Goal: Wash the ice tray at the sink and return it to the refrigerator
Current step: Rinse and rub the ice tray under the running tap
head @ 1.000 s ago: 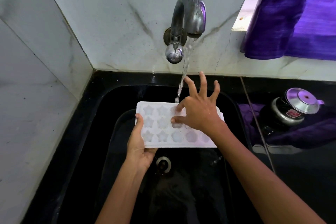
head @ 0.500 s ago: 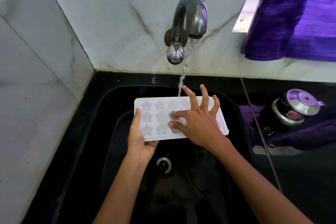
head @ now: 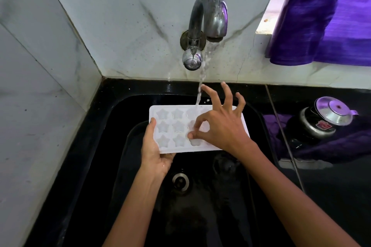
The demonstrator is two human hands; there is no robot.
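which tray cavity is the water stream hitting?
The far-row cavity third from the left end of the tray, just beyond the right hand; the star cavities further left get no stream.

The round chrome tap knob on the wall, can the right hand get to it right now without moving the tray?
Probably yes. The right hand only works its fingertips in the white plastic star-mould ice tray, which the left hand holds. Nothing but falling water lies between it and the round chrome tap knob.

I've got one head view, looking forward and steeply down into the black rectangular sink (head: 112, 146), close above it. The curved grey metal tap (head: 208, 18) sits far centre; marble wall fills the left.
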